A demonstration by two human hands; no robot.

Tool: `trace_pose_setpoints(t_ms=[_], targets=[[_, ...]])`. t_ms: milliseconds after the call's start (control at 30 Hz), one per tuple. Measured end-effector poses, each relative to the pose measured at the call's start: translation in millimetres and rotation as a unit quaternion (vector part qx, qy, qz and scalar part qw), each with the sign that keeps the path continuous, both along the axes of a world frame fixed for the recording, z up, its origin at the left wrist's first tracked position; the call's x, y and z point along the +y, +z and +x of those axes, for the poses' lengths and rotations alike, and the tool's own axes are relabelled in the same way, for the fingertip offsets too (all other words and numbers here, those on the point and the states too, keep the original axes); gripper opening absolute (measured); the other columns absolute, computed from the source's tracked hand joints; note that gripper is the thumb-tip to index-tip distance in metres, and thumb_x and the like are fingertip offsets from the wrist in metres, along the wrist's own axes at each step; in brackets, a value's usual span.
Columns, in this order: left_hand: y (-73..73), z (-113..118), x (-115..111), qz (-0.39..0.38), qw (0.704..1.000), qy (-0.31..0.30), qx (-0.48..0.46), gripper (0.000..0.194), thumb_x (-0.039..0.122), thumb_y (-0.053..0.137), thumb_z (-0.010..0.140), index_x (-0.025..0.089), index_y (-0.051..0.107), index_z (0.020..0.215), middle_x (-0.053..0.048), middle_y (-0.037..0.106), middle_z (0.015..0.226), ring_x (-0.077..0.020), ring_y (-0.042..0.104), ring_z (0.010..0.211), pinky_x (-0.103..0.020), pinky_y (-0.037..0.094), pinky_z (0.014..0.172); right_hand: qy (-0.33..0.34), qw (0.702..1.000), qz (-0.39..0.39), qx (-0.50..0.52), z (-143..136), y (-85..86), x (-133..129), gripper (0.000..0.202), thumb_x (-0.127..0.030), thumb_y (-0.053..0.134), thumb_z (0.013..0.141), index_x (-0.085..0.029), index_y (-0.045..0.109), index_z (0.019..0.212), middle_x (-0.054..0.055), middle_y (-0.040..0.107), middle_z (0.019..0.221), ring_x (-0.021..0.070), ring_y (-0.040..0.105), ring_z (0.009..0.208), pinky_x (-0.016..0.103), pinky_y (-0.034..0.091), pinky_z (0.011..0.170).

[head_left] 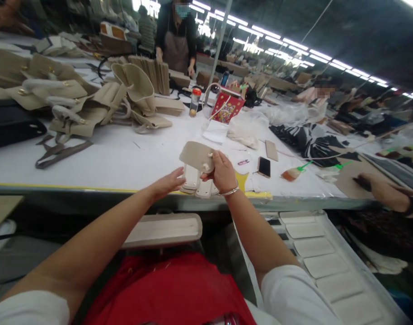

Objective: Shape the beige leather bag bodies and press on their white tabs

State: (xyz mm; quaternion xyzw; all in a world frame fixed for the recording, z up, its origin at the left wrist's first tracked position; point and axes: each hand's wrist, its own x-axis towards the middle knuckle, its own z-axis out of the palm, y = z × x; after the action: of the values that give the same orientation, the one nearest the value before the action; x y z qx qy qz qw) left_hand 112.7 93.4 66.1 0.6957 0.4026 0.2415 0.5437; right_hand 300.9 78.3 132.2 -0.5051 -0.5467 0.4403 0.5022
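I judge the work to be partway along: one tan flap (pixel 193 154) is up in hand, and a small pile of pale flaps (pixel 204 188) lies just below it at the near edge of the table (pixel 101 158). Shiny knobs (pixel 206 167) show at the tan flap's right end, so I take that fitting as done here. From this far off I cannot tell whether the pale ones are finished (a few small dots on them could be rivets). Lower right, beyond the table's near edge, pale panels (pixel 325 266) sit in a row, finished or waiting, I cannot say. Tan bag parts (pixel 74 122) with handles are heaped on the left.

As for grip, my right hand (pixel 222 171) pinches the flap's right end, thumb and fingers pressed together, holding it up over the pile. My left hand (pixel 171 181) carries nothing; its fingers are loosely spread at the pile's left side, and whether a fingertip touches the pale flaps is unclear to me. To the right lie pink snips (pixel 243 162) and a phone (pixel 264 167); farther right, a co-worker's hand (pixel 372 183) is over a tan sheet (pixel 349 183).
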Motion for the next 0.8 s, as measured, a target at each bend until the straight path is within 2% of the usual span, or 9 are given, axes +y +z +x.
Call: trace_pose_setpoints(t_ms=[67, 133, 233, 300, 367, 433, 533, 633, 800], targets=[[7.5, -24.2, -17.6, -0.115, 0.973, 0.054, -0.194, 0.073, 0.069, 0.026, 0.081, 0.022, 0.029, 0.137, -0.015, 0.043, 0.136, -0.0238, 0.053, 0.113, -0.036, 0.05, 0.082, 0.042, 0.998, -0.03, 0.025, 1.6, -1.7, -25.2, 0.035, -0.056, 0.039, 0.086, -0.021, 0.043, 0.089, -0.006, 0.05, 0.059, 0.0055, 0.049, 0.037, 0.015, 0.038, 0.034], [10.6, -45.1, -40.2, -0.178, 0.923, 0.171, -0.294, 0.067, 0.069, 0.035, 0.079, 0.024, 0.042, 0.128, -0.01, 0.056, 0.121, -0.0199, 0.061, 0.098, -0.027, 0.053, 0.066, 0.083, 0.993, -0.076, 0.036, 4.8, -12.1, -49.5, 0.036, -0.056, 0.041, 0.085, -0.021, 0.045, 0.084, -0.007, 0.048, 0.051, 0.0058, 0.046, 0.033, 0.015, 0.032, 0.03], [2.8, -69.8, -75.1, -0.204, 0.854, 0.356, -0.32, 0.036, 0.043, 0.061, 0.075, 0.026, 0.056, 0.106, 0.001, 0.065, 0.095, -0.0115, 0.062, 0.072, -0.015, 0.043, 0.044, 0.134, 0.974, -0.168, 0.067, 11.6, -37.7, -80.0, 0.035, -0.054, 0.049, 0.082, -0.02, 0.045, 0.079, -0.008, 0.048, 0.047, 0.006, 0.044, 0.031, 0.016, 0.03, 0.03], [-7.2, -82.8, -95.9, -0.209, 0.836, 0.41, -0.3, 0.026, 0.025, 0.067, 0.069, 0.024, 0.06, 0.094, 0.004, 0.065, 0.083, -0.0091, 0.058, 0.063, -0.013, 0.039, 0.039, 0.169, 0.952, -0.235, 0.098, 16.7, -55.6, -95.8, 0.033, -0.049, 0.061, 0.075, -0.02, 0.048, 0.084, -0.007, 0.055, 0.055, 0.0061, 0.049, 0.037, 0.016, 0.038, 0.036], [-15.3, -93.6, -115.0, -0.219, 0.843, 0.424, -0.247, 0.024, 0.019, 0.07, 0.065, 0.021, 0.061, 0.087, 0.005, 0.064, 0.078, -0.0086, 0.056, 0.06, -0.014, 0.041, 0.039, 0.183, 0.933, -0.284, 0.122, 20.9, -70.7, -108.6, 0.037, -0.042, 0.07, 0.068, -0.019, 0.051, 0.088, -0.006, 0.06, 0.063, 0.0064, 0.055, 0.045, 0.018, 0.047, 0.046], [-18.4, -101.9, -132.4, -0.22, 0.867, 0.414, -0.167, 0.029, 0.023, 0.073, 0.063, 0.021, 0.062, 0.089, 0.006, 0.065, 0.084, -0.01, 0.057, 0.065, -0.016, 0.046, 0.045, 0.164, 0.93, -0.313, 0.106, 22.9, -82.0, -118.9, 0.036, -0.04, 0.072, 0.065, -0.017, 0.052, 0.084, -0.004, 0.061, 0.061, 0.0077, 0.058, 0.049, 0.02, 0.05, 0.051], [-14.2, -109.7, -152.8, -0.178, 0.91, 0.374, 0.026, 0.037, 0.038, 0.072, 0.064, 0.023, 0.062, 0.097, 0.007, 0.067, 0.083, -0.0126, 0.058, 0.065, -0.02, 0.047, 0.051, 0.118, 0.941, -0.318, 0.006, 21.6, -92.2, -128.9, 0.03, -0.043, 0.065, 0.071, -0.016, 0.052, 0.071, -0.003, 0.058, 0.054, 0.0084, 0.055, 0.044, 0.018, 0.045, 0.043], [-5.7, -112.8, -161.6, -0.135, 0.9, 0.35, 0.223, 0.044, 0.055, 0.062, 0.069, 0.022, 0.064, 0.098, 0.003, 0.067, 0.073, -0.0178, 0.061, 0.067, -0.023, 0.047, 0.057, 0.089, 0.949, -0.286, -0.101, 18.5, -96.7, -132.1, 0.029, -0.041, 0.058, 0.077, -0.016, 0.051, 0.064, -0.003, 0.057, 0.053, 0.0068, 0.05, 0.038, 0.016, 0.036, 0.036], [3.2, -114.1, -152.9, -0.097, 0.873, 0.304, 0.369, 0.052, 0.064, 0.047, 0.074, 0.023, 0.064, 0.101, -0.001, 0.07, 0.082, -0.0258, 0.065, 0.085, -0.029, 0.048, 0.067, 0.088, 0.94, -0.274, -0.184, 17.0, -97.5, -128.8, 0.03, -0.04, 0.053, 0.081, -0.016, 0.052, 0.062, -0.003, 0.056, 0.051, 0.0059, 0.046, 0.035, 0.017, 0.03, 0.035]])
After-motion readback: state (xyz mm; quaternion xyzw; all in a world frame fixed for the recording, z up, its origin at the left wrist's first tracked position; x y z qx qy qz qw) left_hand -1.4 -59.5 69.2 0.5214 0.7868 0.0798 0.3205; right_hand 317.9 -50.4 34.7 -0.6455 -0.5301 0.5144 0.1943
